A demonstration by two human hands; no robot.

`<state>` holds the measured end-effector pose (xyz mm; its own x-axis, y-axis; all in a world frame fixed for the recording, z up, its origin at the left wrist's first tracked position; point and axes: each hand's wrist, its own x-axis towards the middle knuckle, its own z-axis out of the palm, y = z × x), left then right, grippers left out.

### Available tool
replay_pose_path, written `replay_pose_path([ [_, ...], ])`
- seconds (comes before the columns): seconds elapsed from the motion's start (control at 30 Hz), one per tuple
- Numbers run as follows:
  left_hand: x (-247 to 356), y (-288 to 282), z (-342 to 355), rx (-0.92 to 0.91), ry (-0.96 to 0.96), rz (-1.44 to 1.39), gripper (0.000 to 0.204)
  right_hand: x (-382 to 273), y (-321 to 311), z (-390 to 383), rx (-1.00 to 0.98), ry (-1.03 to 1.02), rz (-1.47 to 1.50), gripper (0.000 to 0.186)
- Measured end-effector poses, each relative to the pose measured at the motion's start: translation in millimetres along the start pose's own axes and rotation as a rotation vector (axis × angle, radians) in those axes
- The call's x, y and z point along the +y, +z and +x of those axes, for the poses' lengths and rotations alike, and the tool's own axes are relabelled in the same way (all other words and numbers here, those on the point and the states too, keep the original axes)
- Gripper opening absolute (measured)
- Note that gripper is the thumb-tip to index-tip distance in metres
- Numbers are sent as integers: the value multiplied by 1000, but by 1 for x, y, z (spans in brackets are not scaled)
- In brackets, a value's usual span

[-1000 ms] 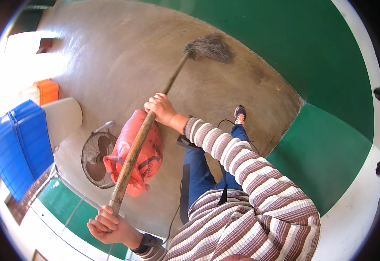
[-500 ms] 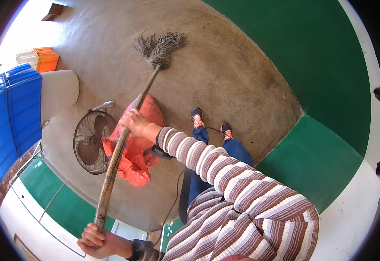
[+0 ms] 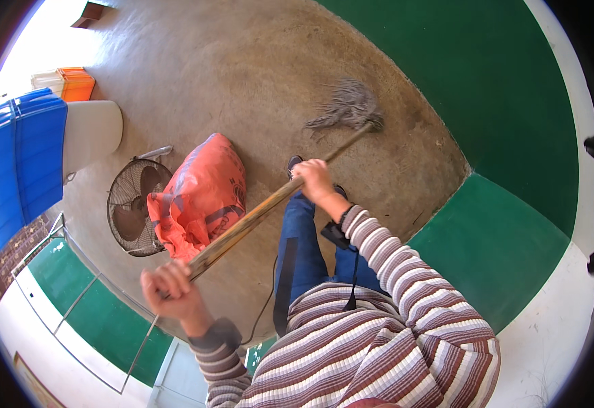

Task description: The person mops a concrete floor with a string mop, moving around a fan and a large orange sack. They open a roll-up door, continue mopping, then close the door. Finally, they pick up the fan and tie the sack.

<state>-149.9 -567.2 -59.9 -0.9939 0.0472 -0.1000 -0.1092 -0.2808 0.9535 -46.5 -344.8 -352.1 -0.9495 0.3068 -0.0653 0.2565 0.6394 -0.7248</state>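
Note:
A mop with a long wooden handle slants across my front, from lower left up to the right. Its grey string head lies on the concrete floor ahead of my feet, strands trailing to the left. My left hand is closed round the top end of the handle, slightly blurred. Farther down the handle, my right hand wraps round it in front of my legs. Beyond the handle, to the left, a red plastic sack lies on the floor, bulging, with its loose end crumpled.
A round fan stands left of the sack. Farther left are a pale bin with a blue lid and an orange-and-white container. Green-and-white walls close off the right side. A dark cord runs beside my legs.
The mop head has swept right and nearer to the right wall. My right hand moved right with the handle; my left hand rose and shifted slightly right. The sack is less covered.

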Motion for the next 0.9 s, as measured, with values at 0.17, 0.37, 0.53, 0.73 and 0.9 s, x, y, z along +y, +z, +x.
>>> replay_pose_path([
  [0.17, -13, 23, -31, -179, -49, -36, 35, 20, -25, -35, 120, 62, -36, 11],
  [0.37, 44, -22, -123, 116, 101, -28, 40, -32, 5, -64, 66, -200, 33, 11],
  [0.53, 74, -60, -220, 337, 173, 52, 42, -78, 49, -107, -74, -342, 146, 10],
  [0.73, 110, -100, -295, 612, 232, 75, 44, -135, 102, -167, -255, -471, 136, 7],
  [0.9, 142, -135, -347, 906, 277, 182, 45, -184, 160, -242, -414, -567, 173, 7],
])
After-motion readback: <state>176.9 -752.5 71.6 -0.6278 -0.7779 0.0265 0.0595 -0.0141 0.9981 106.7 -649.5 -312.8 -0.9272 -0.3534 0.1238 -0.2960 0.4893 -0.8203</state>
